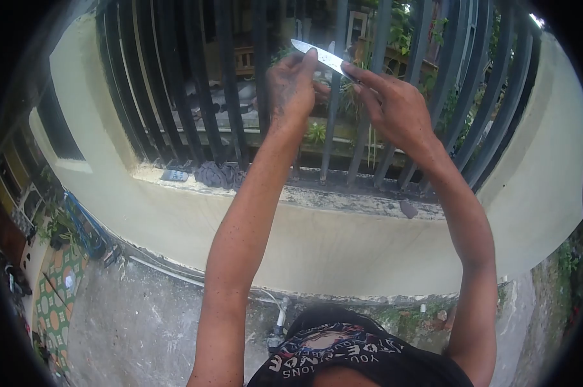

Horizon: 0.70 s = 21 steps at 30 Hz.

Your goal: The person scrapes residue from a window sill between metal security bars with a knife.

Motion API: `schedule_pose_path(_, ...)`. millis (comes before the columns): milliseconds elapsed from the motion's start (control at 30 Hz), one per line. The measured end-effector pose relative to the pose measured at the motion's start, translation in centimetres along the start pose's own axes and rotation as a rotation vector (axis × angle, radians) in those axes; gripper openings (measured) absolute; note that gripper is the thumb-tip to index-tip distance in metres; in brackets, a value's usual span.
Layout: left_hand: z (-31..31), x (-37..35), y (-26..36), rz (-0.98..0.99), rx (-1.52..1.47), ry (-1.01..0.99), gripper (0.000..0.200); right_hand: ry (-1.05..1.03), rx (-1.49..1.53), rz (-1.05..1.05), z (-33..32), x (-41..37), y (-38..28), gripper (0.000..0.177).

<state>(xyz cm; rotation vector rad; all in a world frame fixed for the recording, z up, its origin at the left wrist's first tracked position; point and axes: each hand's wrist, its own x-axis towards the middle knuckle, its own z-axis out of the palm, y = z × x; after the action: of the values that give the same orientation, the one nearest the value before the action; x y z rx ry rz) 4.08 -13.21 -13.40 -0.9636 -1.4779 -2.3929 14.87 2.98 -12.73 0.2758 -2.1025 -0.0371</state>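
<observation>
Between my hands, in front of the window bars, is a thin pale strip with dark marks that look like print. Its left end tapers to a point; it could be folded sandpaper, but I cannot be sure of its kind. My left hand is closed on it, the thumb pressed on its face near the pointed end. Dark dust shows on that hand and wrist. My right hand pinches the strip's right end between thumb and fingers. The dark metal bars stand upright just behind both hands.
On the worn sill lie a crumpled grey cloth, a small printed piece and a dark scrap. A cream wall runs below. A pipe rises from the concrete ground; plants show behind the bars.
</observation>
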Motion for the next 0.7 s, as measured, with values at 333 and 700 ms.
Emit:
schedule_pose_path(333, 1.1, 0.9, 1.0, 0.094, 0.050, 0.010, 0.028, 0.051, -0.009, -0.036, 0.3, 1.5, 1.5, 0.034)
schedule_pose_path(700, 1.5, 0.5, 1.0, 0.017, 0.003, 0.015, 0.029, 0.080, 0.006, -0.035, 0.4, 1.4, 2.4, 0.034)
